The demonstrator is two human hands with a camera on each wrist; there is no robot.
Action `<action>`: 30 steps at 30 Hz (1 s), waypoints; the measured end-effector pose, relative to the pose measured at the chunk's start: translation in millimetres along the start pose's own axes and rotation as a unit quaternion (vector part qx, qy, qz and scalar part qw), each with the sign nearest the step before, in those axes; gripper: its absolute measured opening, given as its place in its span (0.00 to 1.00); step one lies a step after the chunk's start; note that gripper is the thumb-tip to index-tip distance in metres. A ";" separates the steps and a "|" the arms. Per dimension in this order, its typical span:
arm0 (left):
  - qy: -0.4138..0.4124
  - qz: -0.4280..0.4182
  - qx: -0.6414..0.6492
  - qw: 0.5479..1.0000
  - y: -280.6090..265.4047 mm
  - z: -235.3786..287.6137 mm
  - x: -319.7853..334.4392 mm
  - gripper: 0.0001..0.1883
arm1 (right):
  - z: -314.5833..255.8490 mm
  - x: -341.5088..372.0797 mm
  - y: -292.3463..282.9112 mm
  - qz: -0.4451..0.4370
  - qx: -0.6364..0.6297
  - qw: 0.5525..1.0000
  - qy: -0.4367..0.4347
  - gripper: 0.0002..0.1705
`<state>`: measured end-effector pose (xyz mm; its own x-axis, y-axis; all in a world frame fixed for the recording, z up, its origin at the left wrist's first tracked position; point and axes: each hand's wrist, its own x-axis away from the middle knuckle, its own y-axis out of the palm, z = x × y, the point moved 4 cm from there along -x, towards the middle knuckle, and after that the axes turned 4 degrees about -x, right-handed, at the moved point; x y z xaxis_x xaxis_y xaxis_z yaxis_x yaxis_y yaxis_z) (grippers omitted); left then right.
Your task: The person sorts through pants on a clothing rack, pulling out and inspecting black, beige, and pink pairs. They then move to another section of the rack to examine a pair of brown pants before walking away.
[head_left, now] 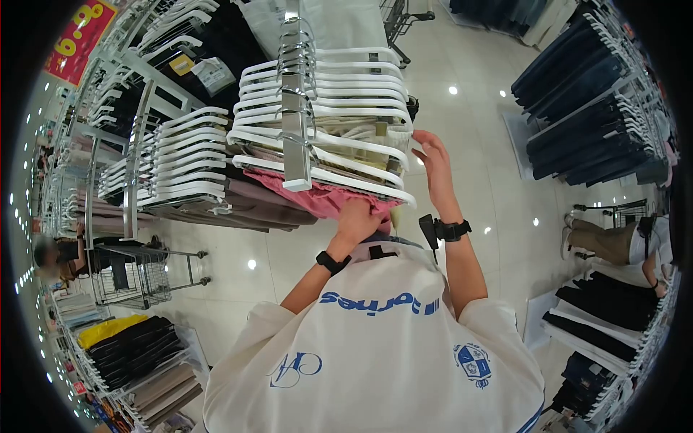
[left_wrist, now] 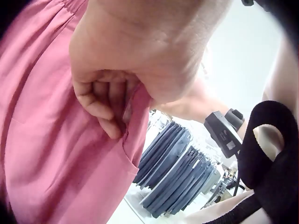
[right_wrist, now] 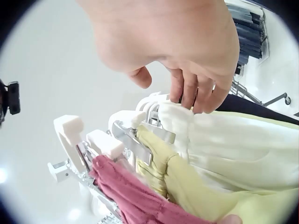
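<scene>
A pair of pink pants (head_left: 303, 196) with an elastic waist hangs from the front white clip hanger. My left hand (head_left: 359, 222) grips it at the side, fingers curled at the pocket edge (left_wrist: 131, 161) in the left wrist view. In the right wrist view, my right hand (right_wrist: 173, 46) reaches over the row with its thumb apart. Its fingertips (right_wrist: 204, 106) are right at the waistband of white pants (right_wrist: 243, 144). Pale yellow pants (right_wrist: 175, 170) hang between the white and pink ones, held by metal hanger clips (right_wrist: 135, 144).
The white hangers (head_left: 325, 79) sit on a metal display arm (head_left: 294, 137) that points toward me. Another hanger row (head_left: 188, 155) with brown pants stands at its left. A shopping cart (head_left: 133, 274) is at the left, and racks of dark jeans (head_left: 577, 137) stand right.
</scene>
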<state>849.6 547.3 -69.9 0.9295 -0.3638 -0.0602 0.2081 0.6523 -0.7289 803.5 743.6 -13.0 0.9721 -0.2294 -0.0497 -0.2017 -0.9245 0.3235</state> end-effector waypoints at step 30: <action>-0.029 -0.050 -0.025 0.998 -3.2 -6.2 3.2 0.16 | -5.8 -24.7 25.0 -0.009 0.043 0.998 -0.035 0.08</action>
<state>850.0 539.9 -72.0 0.9213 -0.3850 0.0538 0.2868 0.5796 -0.7628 775.1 728.0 1.8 0.9657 -0.2298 -0.1209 -0.1964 -0.9510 0.2388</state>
